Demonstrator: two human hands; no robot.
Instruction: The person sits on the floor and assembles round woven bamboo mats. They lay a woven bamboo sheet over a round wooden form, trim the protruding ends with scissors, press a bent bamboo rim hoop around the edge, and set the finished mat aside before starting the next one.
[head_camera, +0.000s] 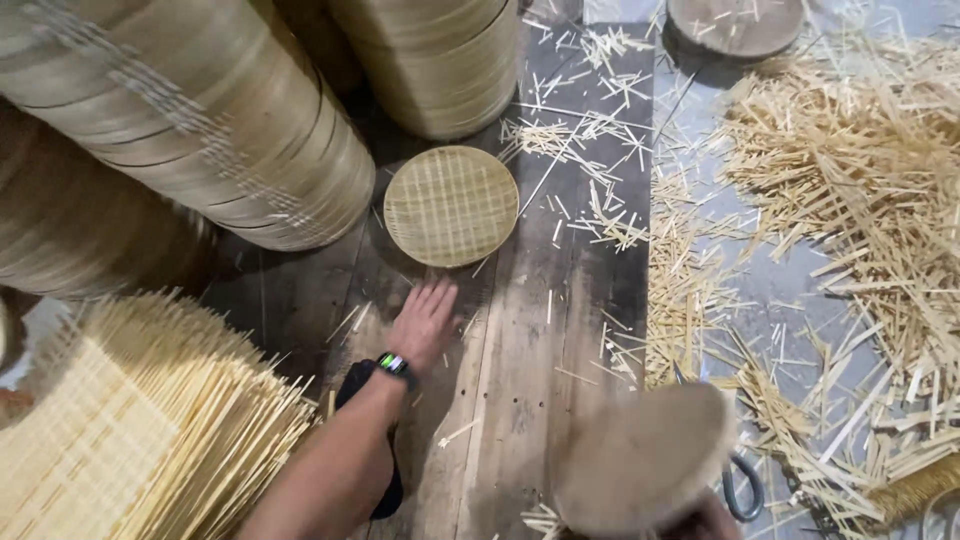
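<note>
Our left hand (425, 325) spread flat just below woven disc (451, 206); right hand (705, 522) grips wooden block (645, 460). Loose splinters (590, 200) could snag our fingers.

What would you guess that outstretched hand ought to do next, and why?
Probably reach a little farther forward and take the near edge of the round woven mat. The left hand lies open and flat on the wooden floor just short of it, holding nothing, fingers pointing at the mat.

Bare arm, dark wristband (394, 364)
</note>
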